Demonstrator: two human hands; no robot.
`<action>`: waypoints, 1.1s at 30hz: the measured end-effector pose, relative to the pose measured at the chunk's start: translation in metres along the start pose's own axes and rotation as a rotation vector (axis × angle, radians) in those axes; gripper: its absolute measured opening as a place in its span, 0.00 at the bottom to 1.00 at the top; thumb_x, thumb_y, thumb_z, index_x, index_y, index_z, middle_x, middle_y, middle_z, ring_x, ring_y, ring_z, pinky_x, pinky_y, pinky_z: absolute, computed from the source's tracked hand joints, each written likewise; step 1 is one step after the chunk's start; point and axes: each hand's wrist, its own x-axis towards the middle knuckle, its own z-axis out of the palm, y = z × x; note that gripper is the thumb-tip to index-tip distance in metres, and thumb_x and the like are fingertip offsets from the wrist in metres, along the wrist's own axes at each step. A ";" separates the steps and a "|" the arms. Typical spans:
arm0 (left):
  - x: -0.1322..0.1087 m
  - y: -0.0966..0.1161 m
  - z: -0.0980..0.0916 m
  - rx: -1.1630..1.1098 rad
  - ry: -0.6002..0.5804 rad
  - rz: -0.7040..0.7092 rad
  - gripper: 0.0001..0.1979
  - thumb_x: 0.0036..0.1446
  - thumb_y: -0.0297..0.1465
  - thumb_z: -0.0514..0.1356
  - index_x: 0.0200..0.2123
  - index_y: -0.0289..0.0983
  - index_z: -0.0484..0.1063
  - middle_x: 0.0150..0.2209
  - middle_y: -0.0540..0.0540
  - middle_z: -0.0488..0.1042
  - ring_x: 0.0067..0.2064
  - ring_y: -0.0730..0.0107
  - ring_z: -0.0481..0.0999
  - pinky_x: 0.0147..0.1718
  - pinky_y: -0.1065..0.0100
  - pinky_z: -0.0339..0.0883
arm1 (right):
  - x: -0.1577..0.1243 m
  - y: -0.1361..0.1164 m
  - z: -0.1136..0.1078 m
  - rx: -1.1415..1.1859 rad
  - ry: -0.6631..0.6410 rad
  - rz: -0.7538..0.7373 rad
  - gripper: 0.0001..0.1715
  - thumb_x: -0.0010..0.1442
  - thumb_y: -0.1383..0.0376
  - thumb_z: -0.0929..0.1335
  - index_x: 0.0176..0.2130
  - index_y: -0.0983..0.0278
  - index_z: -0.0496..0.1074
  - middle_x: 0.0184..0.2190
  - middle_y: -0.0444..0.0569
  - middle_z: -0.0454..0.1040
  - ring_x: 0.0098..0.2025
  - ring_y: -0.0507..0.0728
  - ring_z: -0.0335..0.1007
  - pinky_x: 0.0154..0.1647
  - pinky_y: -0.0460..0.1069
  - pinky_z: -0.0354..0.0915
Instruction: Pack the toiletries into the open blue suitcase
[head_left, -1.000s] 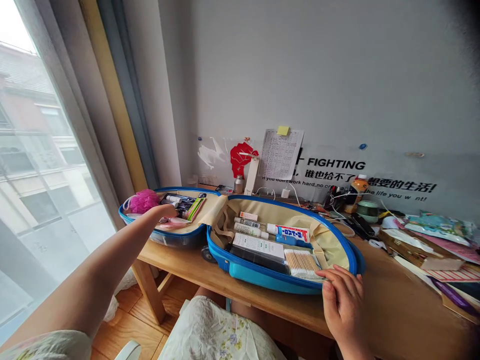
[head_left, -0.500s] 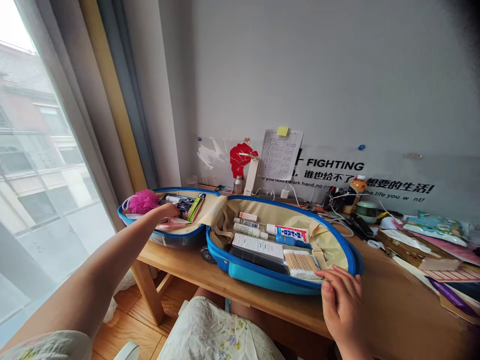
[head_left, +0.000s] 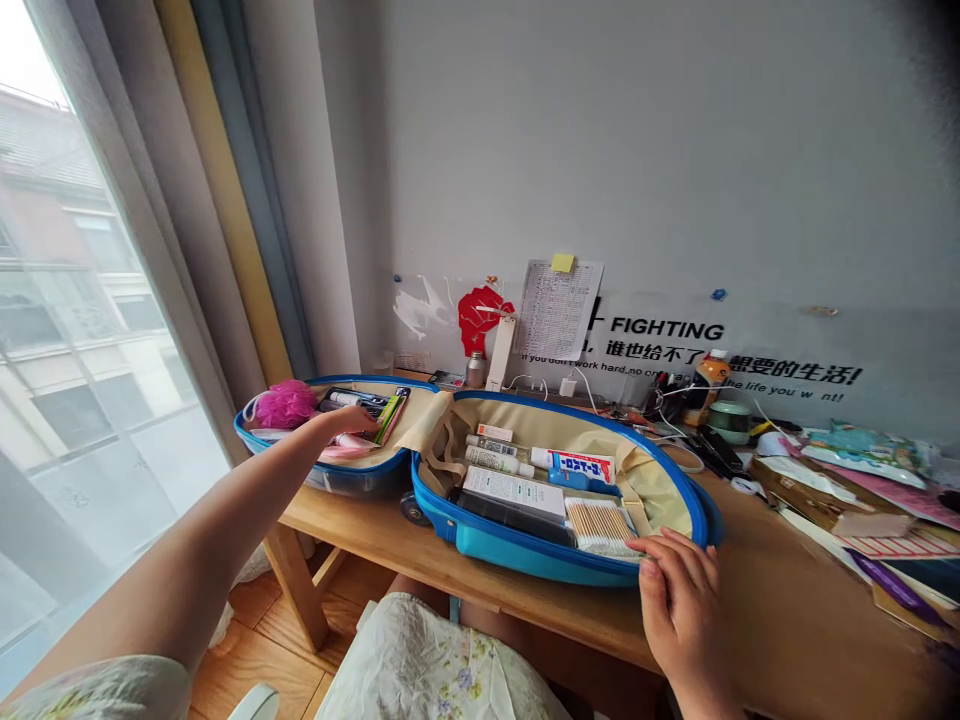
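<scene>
A blue suitcase lies open on a wooden desk (head_left: 525,610), both halves lined in beige. My left hand (head_left: 354,419) reaches into the left half (head_left: 352,478) and rests on a pink item beside dark tubes and a green packet (head_left: 390,415). Its fingers bend down out of sight. A pink bath pouf (head_left: 283,403) sits at that half's far left. My right hand (head_left: 679,595) lies flat with fingers apart on the near rim of the right half (head_left: 517,555), next to a pack of cotton swabs (head_left: 600,525). That half also holds a toothpaste box (head_left: 581,465), small bottles and a white box (head_left: 514,490).
The desk's right side is crowded with books, packets, cables, an orange-capped bottle (head_left: 711,375) and a green jar (head_left: 731,420). A paper sheet (head_left: 556,308) and lettering are on the wall. A window and curtains stand at the left. A floral-covered seat (head_left: 420,660) is below.
My left hand has slid a little to the right, further into the left half of the suitcase. My right hand stays on the rim.
</scene>
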 end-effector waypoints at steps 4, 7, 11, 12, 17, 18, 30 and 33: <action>-0.001 0.008 0.001 0.093 -0.052 -0.061 0.18 0.64 0.38 0.60 0.53 0.34 0.69 0.52 0.42 0.72 0.49 0.60 0.74 0.46 0.55 0.73 | -0.001 0.001 0.000 -0.002 -0.010 -0.003 0.18 0.68 0.61 0.57 0.37 0.59 0.73 0.34 0.49 0.77 0.47 0.61 0.70 0.56 0.57 0.54; -0.002 0.012 0.002 0.136 -0.064 -0.065 0.18 0.64 0.38 0.59 0.53 0.35 0.69 0.52 0.42 0.71 0.49 0.60 0.74 0.47 0.54 0.73 | -0.001 0.000 0.001 -0.008 -0.004 0.000 0.20 0.68 0.59 0.56 0.37 0.59 0.73 0.34 0.49 0.76 0.47 0.61 0.70 0.56 0.58 0.54; -0.005 0.013 0.003 0.168 -0.072 -0.036 0.18 0.64 0.38 0.59 0.53 0.34 0.69 0.51 0.42 0.72 0.49 0.60 0.74 0.47 0.54 0.73 | -0.002 0.000 0.002 0.003 -0.009 0.025 0.21 0.68 0.59 0.55 0.36 0.59 0.73 0.34 0.49 0.76 0.46 0.61 0.70 0.55 0.58 0.55; -0.005 0.013 0.003 0.176 -0.075 -0.025 0.18 0.64 0.39 0.59 0.52 0.34 0.70 0.51 0.42 0.72 0.48 0.60 0.75 0.46 0.55 0.73 | -0.002 0.001 0.002 0.009 -0.010 0.026 0.21 0.68 0.59 0.55 0.36 0.59 0.73 0.34 0.50 0.76 0.46 0.61 0.70 0.55 0.58 0.55; -0.010 0.011 0.002 0.216 -0.063 0.031 0.15 0.64 0.40 0.59 0.44 0.33 0.72 0.42 0.46 0.74 0.40 0.66 0.75 0.40 0.61 0.73 | 0.000 0.001 0.001 0.018 -0.002 0.000 0.18 0.67 0.61 0.57 0.37 0.59 0.73 0.34 0.49 0.76 0.46 0.61 0.70 0.54 0.57 0.55; -0.011 0.011 0.001 0.225 -0.053 0.038 0.15 0.64 0.40 0.59 0.42 0.33 0.72 0.39 0.47 0.74 0.38 0.68 0.75 0.38 0.63 0.72 | 0.000 0.001 0.001 0.013 0.002 -0.008 0.18 0.67 0.61 0.56 0.38 0.59 0.72 0.34 0.49 0.76 0.46 0.61 0.70 0.54 0.57 0.55; -0.014 0.015 0.005 0.187 0.006 0.007 0.16 0.64 0.38 0.59 0.51 0.35 0.70 0.50 0.42 0.73 0.47 0.63 0.75 0.45 0.56 0.73 | 0.000 -0.001 0.001 0.006 0.002 0.000 0.18 0.67 0.61 0.56 0.37 0.59 0.72 0.34 0.49 0.76 0.46 0.61 0.70 0.55 0.57 0.55; -0.016 0.018 0.002 0.088 0.033 -0.007 0.18 0.64 0.38 0.59 0.53 0.35 0.69 0.52 0.41 0.72 0.49 0.61 0.75 0.46 0.55 0.73 | 0.001 -0.001 0.000 0.003 0.002 -0.009 0.17 0.67 0.61 0.57 0.38 0.59 0.72 0.34 0.49 0.76 0.47 0.61 0.69 0.55 0.57 0.54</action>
